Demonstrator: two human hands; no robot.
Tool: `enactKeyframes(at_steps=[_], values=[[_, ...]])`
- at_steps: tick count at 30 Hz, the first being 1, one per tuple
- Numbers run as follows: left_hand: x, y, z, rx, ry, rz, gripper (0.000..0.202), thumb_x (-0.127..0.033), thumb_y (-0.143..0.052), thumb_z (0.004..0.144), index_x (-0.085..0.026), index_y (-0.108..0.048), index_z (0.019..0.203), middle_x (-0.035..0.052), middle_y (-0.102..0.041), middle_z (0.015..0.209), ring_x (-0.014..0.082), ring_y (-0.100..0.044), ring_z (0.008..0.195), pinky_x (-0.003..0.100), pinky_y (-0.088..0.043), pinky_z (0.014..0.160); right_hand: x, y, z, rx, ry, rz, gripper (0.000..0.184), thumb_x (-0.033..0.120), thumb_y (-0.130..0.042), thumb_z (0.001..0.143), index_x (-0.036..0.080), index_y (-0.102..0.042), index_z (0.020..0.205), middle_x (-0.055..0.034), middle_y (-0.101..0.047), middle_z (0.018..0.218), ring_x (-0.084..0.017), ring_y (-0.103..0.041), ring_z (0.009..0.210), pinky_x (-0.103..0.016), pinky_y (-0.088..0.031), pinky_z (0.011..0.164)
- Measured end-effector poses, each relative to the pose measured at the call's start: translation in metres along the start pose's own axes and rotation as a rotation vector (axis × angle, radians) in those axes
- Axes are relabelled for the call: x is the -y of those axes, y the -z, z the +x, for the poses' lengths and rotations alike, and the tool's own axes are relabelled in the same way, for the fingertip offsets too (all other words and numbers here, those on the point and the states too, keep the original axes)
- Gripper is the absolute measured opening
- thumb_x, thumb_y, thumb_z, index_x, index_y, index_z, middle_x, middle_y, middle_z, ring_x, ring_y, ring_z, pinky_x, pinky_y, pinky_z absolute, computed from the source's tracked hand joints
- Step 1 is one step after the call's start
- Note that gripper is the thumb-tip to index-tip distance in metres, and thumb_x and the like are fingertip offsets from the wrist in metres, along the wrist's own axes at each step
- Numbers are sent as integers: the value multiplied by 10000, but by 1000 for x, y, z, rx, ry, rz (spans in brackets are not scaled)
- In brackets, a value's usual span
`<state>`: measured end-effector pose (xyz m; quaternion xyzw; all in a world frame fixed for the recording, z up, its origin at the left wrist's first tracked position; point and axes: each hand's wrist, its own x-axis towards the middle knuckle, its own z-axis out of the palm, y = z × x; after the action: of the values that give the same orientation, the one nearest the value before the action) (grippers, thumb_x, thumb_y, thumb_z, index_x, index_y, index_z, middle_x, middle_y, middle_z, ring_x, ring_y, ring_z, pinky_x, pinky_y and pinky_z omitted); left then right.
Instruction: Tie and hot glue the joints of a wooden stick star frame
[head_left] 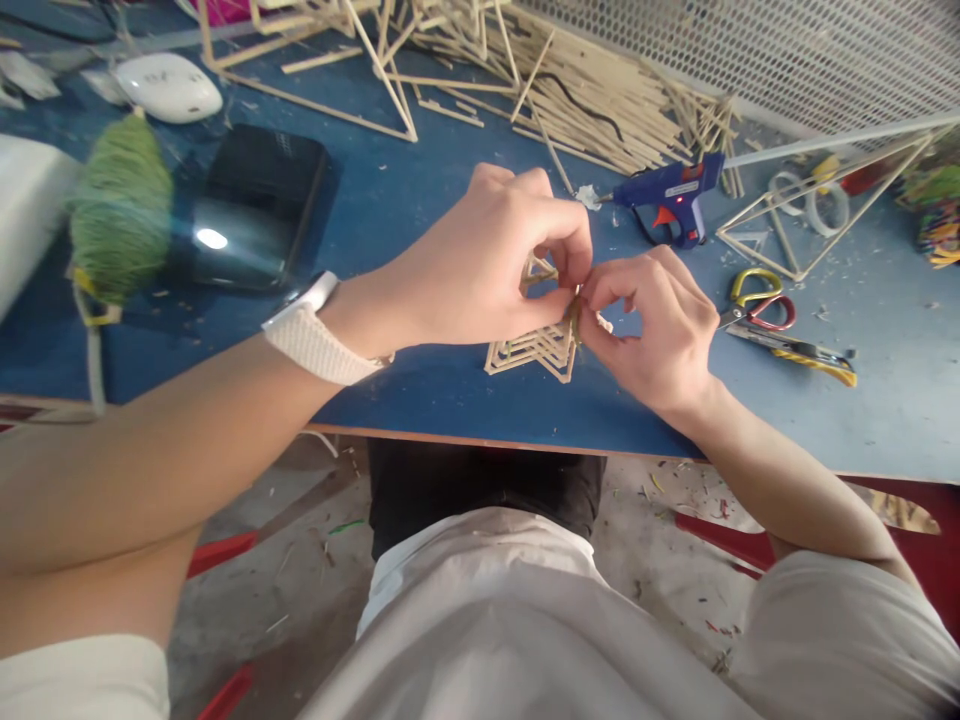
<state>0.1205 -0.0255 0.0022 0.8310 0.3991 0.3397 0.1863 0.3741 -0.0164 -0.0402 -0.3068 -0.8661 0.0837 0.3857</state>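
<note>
My left hand (pixel 495 255), with a pale-banded watch at its wrist, is closed in a pinch of thumb and fingers. Meeting it fingertip to fingertip, my right hand (pixel 660 325) pinches too. Between them is a small greenish-brown strand (pixel 576 318), largely covered by the fingers. Just below the hands lies a star-shaped frame of thin wooden sticks (pixel 536 352), partly hidden by them. To the right are scissors (pixel 763 298) with yellow and red handles and a yellow utility knife (pixel 814 360). A blue glue gun (pixel 671 198) lies beyond my right hand.
Many loose wooden sticks (pixel 600 105) and larger stick frames (pixel 315 105) fill the back. On the left are green twine (pixel 122 205), a dark phone (pixel 259 205) and a white mouse (pixel 169 87). A triangular stick frame (pixel 784 235) and tape rolls (pixel 827 208) lie right.
</note>
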Motion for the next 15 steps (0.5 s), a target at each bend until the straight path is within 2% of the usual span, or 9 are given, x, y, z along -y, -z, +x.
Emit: enactKeyframes(at_steps=[3,5,8,11,15], values=[[-8,3,-1,-44,-10,-14,102,-277,-707,898,-325,-714,988,11,-866,972,326,-785,1067,633,-476,1242,-2,5,-1,2,-9,76,95,375,-809,1082,327,-748,1027,-35,-841,1134,-306,-803,1121,-563,-696,1049],[-11,5,-2,-67,-30,-22,165,-233,-671,910,-327,-686,1044,-7,-893,1009,318,-785,1077,621,-460,1238,-3,9,-1,-6,-5,54,118,394,-823,1083,329,-753,1014,-33,-847,1146,-305,-813,1145,-555,-696,1065],[-15,6,-4,-97,-62,-19,191,-226,-662,922,-334,-667,1079,-23,-904,1034,318,-785,1096,605,-466,1215,-4,13,-1,-5,49,-6,84,372,-806,1095,332,-767,1031,-29,-858,1148,-290,-823,1105,-538,-703,1039],[-18,8,-5,-125,-55,11,175,-236,-674,940,-341,-672,1081,-28,-898,1044,303,-783,1120,575,-484,1227,-7,15,-1,-12,113,26,36,313,-784,1103,335,-776,1076,-25,-866,1171,-269,-828,1049,-508,-696,986],[-21,11,-4,-123,-59,75,146,-238,-680,950,-333,-708,1056,6,-860,1006,311,-768,1125,572,-525,1173,-11,15,-3,-4,143,29,39,302,-793,1093,333,-770,1100,-31,-870,1213,-260,-830,1032,-486,-692,950]])
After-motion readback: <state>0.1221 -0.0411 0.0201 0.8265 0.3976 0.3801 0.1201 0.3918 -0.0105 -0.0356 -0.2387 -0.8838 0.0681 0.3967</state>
